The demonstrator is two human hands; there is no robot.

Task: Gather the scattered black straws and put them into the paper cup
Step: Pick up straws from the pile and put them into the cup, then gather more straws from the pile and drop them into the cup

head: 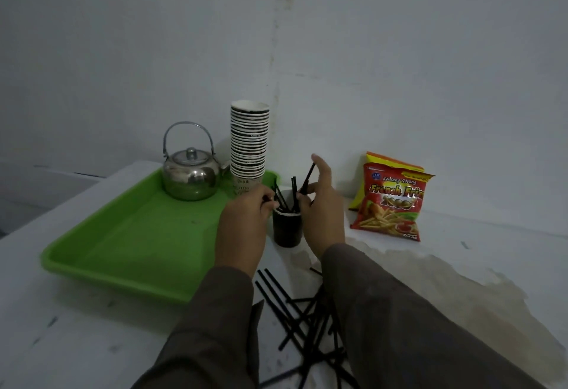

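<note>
Pinching a straw, right hand above paper cup.

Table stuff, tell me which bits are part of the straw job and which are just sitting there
Part of the job:
paper cup with straws already standing in it
loose straws on the table
straw in right hand
left hand

Just lying about:
green tray
kettle
cup stack
snack packets

Landmark: shallow rectangular green plastic tray, on the white surface.
Kettle: shiny round steel kettle, in the tray's far part.
Cups: tall stack of paper cups, tray's far right corner.
Snacks: two red-and-yellow French fries snack bags, well right of the tray.
</note>
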